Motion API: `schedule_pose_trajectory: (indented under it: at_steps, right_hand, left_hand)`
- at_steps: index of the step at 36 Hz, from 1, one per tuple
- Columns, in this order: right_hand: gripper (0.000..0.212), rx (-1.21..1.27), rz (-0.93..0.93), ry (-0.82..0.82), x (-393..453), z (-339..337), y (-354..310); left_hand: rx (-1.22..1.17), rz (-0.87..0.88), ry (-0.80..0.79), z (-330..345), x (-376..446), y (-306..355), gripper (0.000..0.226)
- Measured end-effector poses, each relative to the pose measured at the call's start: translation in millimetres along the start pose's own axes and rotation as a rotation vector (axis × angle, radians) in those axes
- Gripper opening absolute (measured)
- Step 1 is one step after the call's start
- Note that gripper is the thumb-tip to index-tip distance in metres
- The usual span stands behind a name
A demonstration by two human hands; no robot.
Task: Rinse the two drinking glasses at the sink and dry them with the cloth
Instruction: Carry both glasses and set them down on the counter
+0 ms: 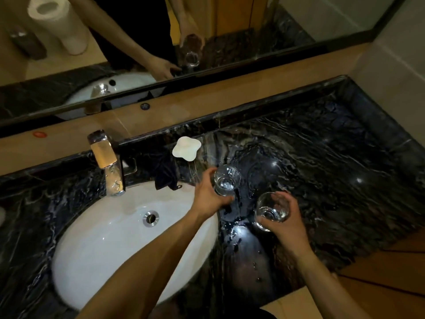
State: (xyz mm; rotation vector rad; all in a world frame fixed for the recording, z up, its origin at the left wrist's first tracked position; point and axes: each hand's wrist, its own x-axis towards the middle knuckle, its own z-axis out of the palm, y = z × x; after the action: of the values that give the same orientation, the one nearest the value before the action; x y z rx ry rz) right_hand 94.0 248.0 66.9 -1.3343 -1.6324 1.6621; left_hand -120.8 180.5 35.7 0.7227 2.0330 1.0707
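- The left hand gripped one drinking glass just right of centre in the frame, fingers and thumb curled round its side, the glass apparently standing on the black marble counter just beside the basin's right rim.
- The right hand held the second glass lower right of centre, fingers wrapped round its wall; it looked lifted off the counter, though that could not be told for sure.
- The white sink filled the lower left; no water could be seen running from the tap at the left of centre.
- A dark cloth lay bunched on the counter between tap and glasses, touched by neither hand.
- Wet patches shone on the counter near the glasses, so rinsing may have been done, but this could not be settled.
- Judged from this, drying had not begun: both glasses remained to be wiped with the cloth.
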Motion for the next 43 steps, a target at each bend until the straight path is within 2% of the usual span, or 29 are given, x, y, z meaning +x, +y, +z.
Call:
schedule_pose_trajectory:
  at_steps: [7,10,13,17,20,31,38,43]
  right_hand:
    - [0.081,0.036,0.017,0.013,-14,-14,6]
    - [0.081,0.054,0.021,0.009,-20,-18,6]
    - [0.078,0.069,0.021,-0.005,-29,-24,3]
    - [0.078,0.058,0.002,-0.048,-38,-38,2]
    - [0.078,0.045,-0.017,-0.087,-44,-48,1]
    - [0.079,-0.004,-0.127,-0.382,-90,-70,1]
    - [0.083,-0.115,-0.175,-0.594,-128,-47,-6]
    - [0.082,-0.214,-0.238,-0.758,-160,-13,-6]
  left_hand:
    - [-0.097,-0.01,0.096,20,-4,13,0.093]
    - [-0.114,-0.023,0.132,24,-3,16,0.082]
    - [-0.119,-0.028,0.176,29,-7,17,0.081]
    - [-0.161,-0.05,0.218,33,-31,20,0.083]
    - [-0.207,-0.066,0.232,33,-62,22,0.074]
    - [-0.278,-0.003,0.365,26,-215,2,0.083]
    - [-0.338,-0.057,0.414,12,-309,-10,0.083]
    - [-0.399,-0.109,0.544,1,-365,-32,0.084]
